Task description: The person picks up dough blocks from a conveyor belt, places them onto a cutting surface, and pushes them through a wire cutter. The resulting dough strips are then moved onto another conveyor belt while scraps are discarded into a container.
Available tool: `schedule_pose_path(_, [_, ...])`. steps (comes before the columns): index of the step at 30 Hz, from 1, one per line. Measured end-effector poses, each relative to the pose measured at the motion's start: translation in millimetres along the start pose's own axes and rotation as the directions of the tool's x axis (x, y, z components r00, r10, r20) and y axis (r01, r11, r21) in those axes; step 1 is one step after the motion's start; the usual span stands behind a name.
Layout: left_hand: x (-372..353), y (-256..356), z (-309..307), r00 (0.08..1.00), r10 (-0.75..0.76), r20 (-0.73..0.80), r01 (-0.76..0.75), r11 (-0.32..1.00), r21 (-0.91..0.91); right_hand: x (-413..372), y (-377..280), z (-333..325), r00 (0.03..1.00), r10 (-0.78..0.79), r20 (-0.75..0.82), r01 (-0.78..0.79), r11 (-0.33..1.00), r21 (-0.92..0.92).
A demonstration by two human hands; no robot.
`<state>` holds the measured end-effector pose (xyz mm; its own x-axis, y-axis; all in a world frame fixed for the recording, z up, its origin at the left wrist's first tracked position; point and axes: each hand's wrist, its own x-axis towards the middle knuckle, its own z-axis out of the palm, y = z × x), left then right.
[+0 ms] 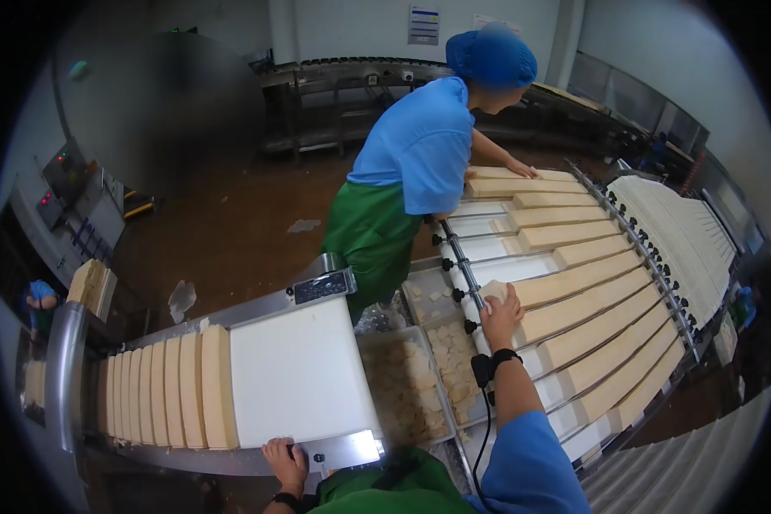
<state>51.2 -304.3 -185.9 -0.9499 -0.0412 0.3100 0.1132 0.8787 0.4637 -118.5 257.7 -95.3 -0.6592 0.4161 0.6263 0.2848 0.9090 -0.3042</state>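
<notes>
My right hand (502, 316) lies against the near end of a pale, long stack (578, 278) in a lane of the slanted conveyor, its fingers spread. Other long pale stacks (600, 301) lie side by side in the lanes, parted by thin dividers. My left hand (286, 463) rests at the metal edge of the white belt (295, 368), fingers curled over something dark; what it holds, if anything, is hidden. Beyond its fingers, several upright pale slabs (191, 390) stand in a row on the belt's left part.
A co-worker (424, 141) in a blue cap and green apron leans over the conveyor's far side. Bins of pale scraps (403, 385) sit between the two belts. A metal rail with black knobs (463, 274) crosses the lanes' near ends. A black cable (486, 437) hangs near my right forearm.
</notes>
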Motion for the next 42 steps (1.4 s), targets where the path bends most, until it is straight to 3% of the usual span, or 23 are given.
schedule_pose_path(21, [-0.8, -1.8, 2.8, 0.999, 0.011, -0.044, -0.010, 1.000, 0.020, -1.4, 6.1, 10.6, 0.996, 0.094, -0.005, -0.094, 0.994, -0.049])
schedule_pose_path(23, [2.0, 0.2, -1.8, 1.000, 0.001, -0.020, -0.001, 1.000, 0.013, -1.7, 4.7, 8.3, 0.985, 0.115, 0.128, -0.105, 0.991, -0.080])
schedule_pose_path(24, [1.7, 1.3, -3.1, 0.999, -0.021, -0.035, 0.022, 1.000, 0.023, -1.7, 4.5, 8.6, 0.986, 0.117, 0.115, -0.105, 0.989, -0.102])
schedule_pose_path(31, [4.5, 7.1, -4.8, 0.997, -0.010, -0.078, 0.010, 1.000, 0.003, -0.8, 1.4, 2.2, 0.989, -0.027, 0.146, 0.041, 0.995, -0.092])
schedule_pose_path(33, [4.9, 6.8, -3.9, 0.997, 0.003, -0.072, -0.004, 1.000, -0.014, -0.6, -0.2, 1.9, 0.996, -0.009, 0.091, 0.025, 0.983, -0.181])
schedule_pose_path(42, [12.2, 6.4, -8.3, 0.998, -0.010, -0.057, 0.007, 0.999, -0.053, 6.0, 15.5, 14.6, 0.976, -0.001, 0.219, 0.081, 0.929, -0.360])
